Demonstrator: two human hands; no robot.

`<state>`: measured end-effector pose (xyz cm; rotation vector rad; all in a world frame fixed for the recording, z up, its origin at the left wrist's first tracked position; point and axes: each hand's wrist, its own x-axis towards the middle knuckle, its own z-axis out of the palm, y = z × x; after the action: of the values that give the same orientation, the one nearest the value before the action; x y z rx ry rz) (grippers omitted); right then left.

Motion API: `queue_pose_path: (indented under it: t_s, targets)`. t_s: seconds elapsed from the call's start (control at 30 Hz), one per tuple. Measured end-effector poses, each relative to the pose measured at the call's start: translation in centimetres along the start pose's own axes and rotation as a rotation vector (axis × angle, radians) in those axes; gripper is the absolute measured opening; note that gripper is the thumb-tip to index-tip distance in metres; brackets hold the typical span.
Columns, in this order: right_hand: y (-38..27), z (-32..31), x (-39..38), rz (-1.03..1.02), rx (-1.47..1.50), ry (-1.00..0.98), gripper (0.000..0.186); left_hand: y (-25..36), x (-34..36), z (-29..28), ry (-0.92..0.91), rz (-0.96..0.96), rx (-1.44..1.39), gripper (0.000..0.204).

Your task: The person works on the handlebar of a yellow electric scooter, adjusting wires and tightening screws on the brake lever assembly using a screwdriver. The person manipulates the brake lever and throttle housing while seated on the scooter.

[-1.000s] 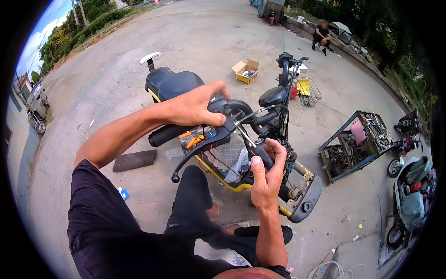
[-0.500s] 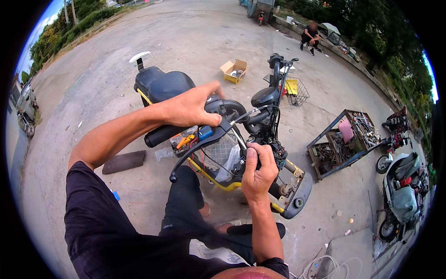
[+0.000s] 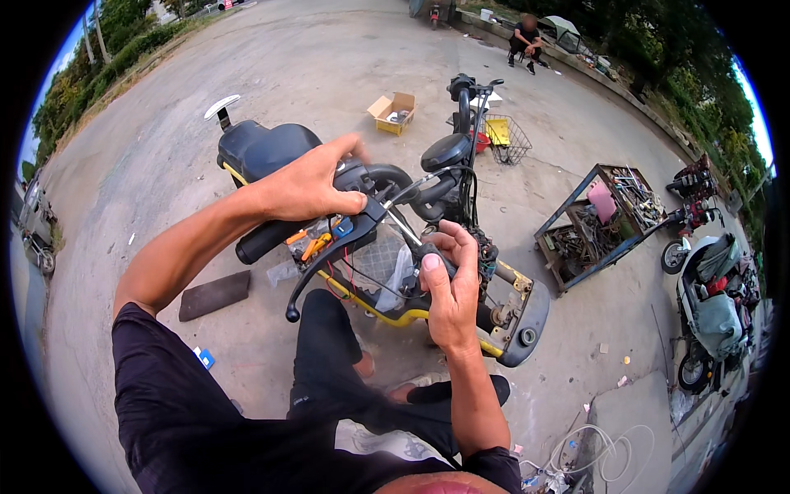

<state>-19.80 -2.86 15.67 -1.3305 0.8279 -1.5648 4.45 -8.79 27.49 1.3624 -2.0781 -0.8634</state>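
My left hand (image 3: 300, 185) is wrapped over the clamp and switch housing of a black brake lever (image 3: 319, 267), with the thumb pressing beside the joint. Left of it sticks out the black handlebar grip (image 3: 262, 242). My right hand (image 3: 454, 300) holds a screwdriver (image 3: 401, 224), its dark handle between thumb and fingers. The shaft slants up to the lever clamp; whether the tip sits in a screw cannot be made out. Both hands are above a partly stripped electric scooter with a yellow frame (image 3: 417, 314), a black seat (image 3: 271, 148) and exposed wires.
Orange-handled tools (image 3: 314, 245) lie on the scooter's footboard. Beyond it are an open cardboard box (image 3: 393, 113) and a wire basket (image 3: 512, 140). A metal tool rack (image 3: 592, 222) and a parked scooter (image 3: 714, 337) stand to the right. A person (image 3: 527, 41) sits farther back.
The view has shifted, moving the scene slightly left. My right hand has changed its hold, its fingers now more spread around the screwdriver handle. My left hand keeps its place on the lever clamp.
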Motion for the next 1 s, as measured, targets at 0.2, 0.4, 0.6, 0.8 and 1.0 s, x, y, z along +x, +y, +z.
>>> queue_pose_path:
  t_s: [0.2, 0.4, 0.6, 0.8, 1.0]
  targets:
    - [1.0, -1.0, 1.4, -0.223, -0.372, -0.054, 0.022, -0.5, 0.4, 0.0, 0.005, 0.010, -0.009, 0.048]
    - [0.4, -1.7, 0.9, -0.357, -0.419, -0.157, 0.030, 0.0, -0.1, 0.0, 0.009, -0.079, 0.001, 0.051]
    - [0.5, -0.9, 0.6, 0.294, 0.021, -0.066, 0.028, -0.2, 0.1, 0.1, 0.030, -0.034, 0.047, 0.058]
    - [-0.2, -0.8, -0.2, -0.112, -0.135, -0.194, 0.040, -1.0, 0.1, 0.0, 0.018, 0.004, 0.026, 0.051]
    - [0.9, 0.4, 0.2, -0.348, -0.328, 0.014, 0.024, -1.1, 0.4, 0.3, 0.068, -0.017, 0.079, 0.059]
